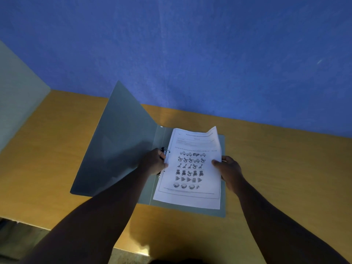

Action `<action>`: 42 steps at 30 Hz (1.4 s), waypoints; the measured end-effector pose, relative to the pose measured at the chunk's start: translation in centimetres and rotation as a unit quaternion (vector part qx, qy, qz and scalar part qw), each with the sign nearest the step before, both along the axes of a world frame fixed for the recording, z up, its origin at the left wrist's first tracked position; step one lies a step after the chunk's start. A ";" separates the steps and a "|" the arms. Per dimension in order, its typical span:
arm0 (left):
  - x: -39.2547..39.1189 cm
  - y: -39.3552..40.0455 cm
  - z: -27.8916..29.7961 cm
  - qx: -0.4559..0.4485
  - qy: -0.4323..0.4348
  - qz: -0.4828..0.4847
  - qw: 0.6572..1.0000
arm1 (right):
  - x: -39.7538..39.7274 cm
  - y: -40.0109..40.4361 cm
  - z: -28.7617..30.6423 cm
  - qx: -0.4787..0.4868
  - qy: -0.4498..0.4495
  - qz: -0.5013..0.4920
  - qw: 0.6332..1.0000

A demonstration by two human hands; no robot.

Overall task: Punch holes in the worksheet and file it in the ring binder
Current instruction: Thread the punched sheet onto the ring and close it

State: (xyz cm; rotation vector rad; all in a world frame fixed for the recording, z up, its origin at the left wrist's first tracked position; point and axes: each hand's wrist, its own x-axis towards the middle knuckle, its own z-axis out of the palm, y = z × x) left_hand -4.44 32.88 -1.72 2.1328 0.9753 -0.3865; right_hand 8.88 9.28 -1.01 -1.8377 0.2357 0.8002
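worksheet (190, 168) being lowered onto the rings (166, 151) of an open grey ring binder (118, 149), which is lying on a wooden table (57, 140) against a blue wall (190, 44). the binder's front cover is standing tilted up at the left; the sheet is lying over the right-hand inner face, with its top right corner curling upward. the left hand (154, 162) is pinching the sheet's left margin just beside the metal mechanism, fingers closed on the paper edge. the right hand (228, 168) is gripping the right edge, thumb on top of the printed face and fingers underneath.

to be doing this step well, judging from the view, the person should be keeping the sheet taut between both hands, aligning each punched hole over its ring prong, and pressing the margin down evenly so the paper is not tearing at the holes. the holes themselves are hidden by the left hand and the rings, so it is not possible to tell whether they are threaded.

printing on the sheet is showing rows of small toy pictures under a heading and an instruction line; the words are too blurred to be read, and no brand is showing.
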 end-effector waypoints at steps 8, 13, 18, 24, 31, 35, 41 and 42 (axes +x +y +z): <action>0.6 0.8 0.8 -0.001 0.109 -0.094 0.990 | 0.0 0.3 0.0 0.026 0.021 -0.023 0.999; 1.1 0.6 0.9 0.015 0.123 -0.123 0.985 | 0.2 0.4 0.1 0.029 0.019 -0.025 0.999; 0.9 0.5 0.9 0.035 0.125 -0.130 0.983 | 0.3 0.3 0.0 0.013 0.011 -0.011 1.000; 0.4 0.2 0.7 0.105 0.084 -0.092 0.987 | 0.1 0.3 -0.4 -0.045 -0.025 0.031 0.998; 0.2 -0.4 0.3 0.220 0.008 -0.008 0.975 | -0.2 0.8 -1.4 -0.151 -0.057 0.096 0.982; 0.4 -1.0 -0.4 0.202 -0.038 0.040 0.978 | -0.3 1.3 -1.8 -0.182 -0.060 0.094 0.977; 0.5 -2.2 -1.4 0.171 -0.078 0.098 0.977 | -0.4 2.1 -2.5 -0.244 -0.078 0.102 0.961; 0.6 -2.4 -1.4 0.166 -0.089 0.111 0.976 | -0.5 2.3 -2.5 -0.256 -0.086 0.100 0.958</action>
